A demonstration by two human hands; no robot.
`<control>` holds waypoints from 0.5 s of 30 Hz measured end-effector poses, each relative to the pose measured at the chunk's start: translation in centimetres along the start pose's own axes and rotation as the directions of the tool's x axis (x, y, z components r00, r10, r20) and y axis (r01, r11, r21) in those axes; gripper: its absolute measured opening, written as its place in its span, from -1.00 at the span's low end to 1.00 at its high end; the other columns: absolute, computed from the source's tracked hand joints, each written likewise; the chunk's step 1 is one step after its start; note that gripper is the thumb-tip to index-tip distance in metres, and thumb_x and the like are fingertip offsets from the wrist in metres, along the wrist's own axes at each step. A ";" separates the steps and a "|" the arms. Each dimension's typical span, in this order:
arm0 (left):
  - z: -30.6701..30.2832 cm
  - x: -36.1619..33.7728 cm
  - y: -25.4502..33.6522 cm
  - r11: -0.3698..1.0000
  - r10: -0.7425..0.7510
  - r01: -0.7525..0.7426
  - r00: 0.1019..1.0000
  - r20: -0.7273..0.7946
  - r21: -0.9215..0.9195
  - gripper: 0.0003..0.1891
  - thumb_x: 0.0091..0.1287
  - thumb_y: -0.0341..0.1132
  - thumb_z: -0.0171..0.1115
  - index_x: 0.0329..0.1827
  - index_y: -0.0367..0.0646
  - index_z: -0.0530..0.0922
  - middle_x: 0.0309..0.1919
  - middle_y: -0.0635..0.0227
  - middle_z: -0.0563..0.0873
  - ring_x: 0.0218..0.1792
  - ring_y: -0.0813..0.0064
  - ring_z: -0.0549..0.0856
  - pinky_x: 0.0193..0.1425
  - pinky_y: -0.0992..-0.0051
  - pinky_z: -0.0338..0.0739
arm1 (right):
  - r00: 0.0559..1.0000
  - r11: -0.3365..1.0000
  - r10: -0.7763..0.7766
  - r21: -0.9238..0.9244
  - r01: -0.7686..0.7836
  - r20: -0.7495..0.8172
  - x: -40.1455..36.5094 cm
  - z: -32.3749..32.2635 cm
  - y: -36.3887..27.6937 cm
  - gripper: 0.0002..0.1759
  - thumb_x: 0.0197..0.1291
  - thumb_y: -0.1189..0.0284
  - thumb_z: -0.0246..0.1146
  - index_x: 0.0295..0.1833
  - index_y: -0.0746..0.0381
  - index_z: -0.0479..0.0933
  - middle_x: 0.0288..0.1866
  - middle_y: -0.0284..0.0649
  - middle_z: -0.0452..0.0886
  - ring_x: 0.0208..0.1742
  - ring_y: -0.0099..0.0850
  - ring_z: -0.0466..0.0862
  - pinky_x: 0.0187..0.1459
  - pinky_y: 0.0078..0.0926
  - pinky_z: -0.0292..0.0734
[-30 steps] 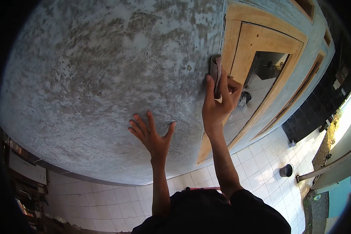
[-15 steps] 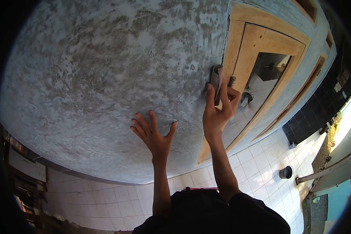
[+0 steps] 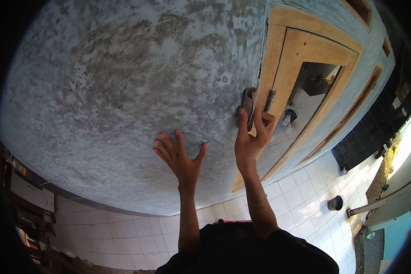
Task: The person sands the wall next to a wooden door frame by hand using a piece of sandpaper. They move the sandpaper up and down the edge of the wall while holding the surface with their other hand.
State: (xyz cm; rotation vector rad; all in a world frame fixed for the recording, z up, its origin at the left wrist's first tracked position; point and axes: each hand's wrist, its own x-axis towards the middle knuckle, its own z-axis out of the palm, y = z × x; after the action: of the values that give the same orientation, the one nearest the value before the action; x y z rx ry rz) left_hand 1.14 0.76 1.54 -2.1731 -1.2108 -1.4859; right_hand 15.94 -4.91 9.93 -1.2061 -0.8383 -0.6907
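Observation:
My left hand rests against the patchy grey-blue wall, fingers spread and nothing in them. To its right, my right hand grips a folded piece of sandpaper, thumb on one side and fingers on the other. The sandpaper is bent into a loop, open at its upper end, and lies against the wall beside the wooden window frame. A metal hinge on the frame is just right of my right fingers.
Window glass reflects the floor and a bucket. White floor tiles run below the wall. A dark bucket stands on them at the right, near a slanted post. A pale cabinet is at the far left.
My right hand has moved slightly down and left along the frame's edge with the sandpaper, showing more of the hinge. My left hand has stayed in place.

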 end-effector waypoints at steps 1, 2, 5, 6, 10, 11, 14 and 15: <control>0.0 0.0 0.0 1.000 0.003 -0.003 1.000 0.001 0.003 0.08 0.03 0.21 0.37 0.50 -0.06 -0.04 0.48 -0.06 -0.25 0.48 -0.07 -0.36 0.40 -0.23 -0.42 | 0.999 0.999 0.034 0.005 -0.034 0.012 -0.1 0.0 -0.1 -0.61 0.07 0.56 0.37 0.06 0.35 0.57 -0.26 -0.24 0.38 -0.32 -0.50 0.41 -0.40 -0.57 0.37; 0.0 0.0 0.0 1.000 0.008 -0.008 1.000 0.006 0.003 0.08 0.03 0.21 0.37 0.50 -0.06 -0.04 0.48 -0.06 -0.25 0.48 -0.07 -0.36 0.40 -0.23 -0.42 | 0.999 0.999 0.040 0.001 -0.040 0.009 0.4 0.0 -0.4 -0.61 0.07 0.56 0.37 0.06 0.35 0.57 -0.26 -0.24 0.38 -0.32 -0.50 0.41 -0.40 -0.57 0.37; -0.1 0.0 0.1 1.000 -0.001 0.001 1.000 0.000 -0.007 0.09 0.03 0.21 0.38 0.50 -0.06 -0.04 0.49 -0.05 -0.25 0.48 -0.07 -0.36 0.40 -0.23 -0.42 | 1.000 1.000 0.021 0.004 -0.021 0.002 3.2 0.2 -1.8 -0.61 0.07 0.56 0.38 0.06 0.35 0.57 -0.27 -0.24 0.37 -0.33 -0.50 0.41 -0.40 -0.56 0.38; -0.1 -0.1 0.1 1.000 -0.003 0.003 1.000 0.000 -0.007 0.09 0.02 0.20 0.38 0.50 -0.07 -0.04 0.49 -0.04 -0.25 0.48 -0.07 -0.36 0.40 -0.23 -0.42 | 0.999 0.999 0.036 0.015 -0.037 0.004 3.7 0.3 -2.1 -0.61 0.07 0.56 0.38 0.06 0.35 0.57 -0.27 -0.24 0.37 -0.33 -0.50 0.40 -0.40 -0.57 0.37; 0.0 -0.1 0.0 1.000 -0.007 0.007 1.000 -0.002 -0.004 0.09 0.02 0.20 0.38 0.50 -0.07 -0.04 0.49 -0.04 -0.25 0.48 -0.06 -0.36 0.40 -0.23 -0.42 | 1.000 1.000 0.008 0.000 -0.008 -0.021 1.6 0.3 -0.6 -0.61 0.06 0.56 0.38 0.06 0.34 0.57 -0.28 -0.26 0.36 -0.34 -0.51 0.40 -0.43 -0.59 0.35; 0.1 -0.2 0.0 1.000 -0.009 0.009 1.000 -0.006 -0.003 0.09 0.02 0.20 0.38 0.50 -0.07 -0.04 0.49 -0.04 -0.25 0.48 -0.06 -0.36 0.40 -0.23 -0.42 | 1.000 1.000 0.005 0.003 -0.005 -0.020 0.7 0.2 -0.2 -0.61 0.06 0.56 0.38 0.06 0.34 0.57 -0.28 -0.26 0.36 -0.34 -0.51 0.40 -0.43 -0.59 0.35; 0.2 -0.2 -0.2 1.000 -0.003 0.003 1.000 0.000 -0.002 0.09 0.02 0.20 0.38 0.50 -0.06 -0.04 0.49 -0.04 -0.25 0.48 -0.06 -0.36 0.40 -0.23 -0.42 | 0.999 0.999 0.042 -0.011 -0.042 -0.012 -0.2 0.1 -0.1 -0.60 0.06 0.56 0.38 0.06 0.35 0.57 -0.27 -0.26 0.36 -0.33 -0.51 0.39 -0.44 -0.60 0.34; 0.2 -0.2 -0.2 1.000 0.000 0.000 1.000 -0.006 0.000 0.09 0.02 0.20 0.38 0.50 -0.06 -0.04 0.49 -0.04 -0.24 0.48 -0.06 -0.36 0.40 -0.23 -0.42 | 0.997 0.997 0.076 0.021 -0.075 -0.015 0.4 0.2 -0.5 -0.60 0.07 0.55 0.38 0.08 0.33 0.57 -0.30 -0.28 0.34 -0.30 -0.51 0.37 -0.35 -0.59 0.30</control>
State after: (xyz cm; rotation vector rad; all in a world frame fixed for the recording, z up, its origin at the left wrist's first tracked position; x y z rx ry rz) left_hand 1.12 0.88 1.29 -2.1669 -1.2087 -1.4909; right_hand 15.68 -4.79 10.54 -1.2065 -0.7808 -0.6281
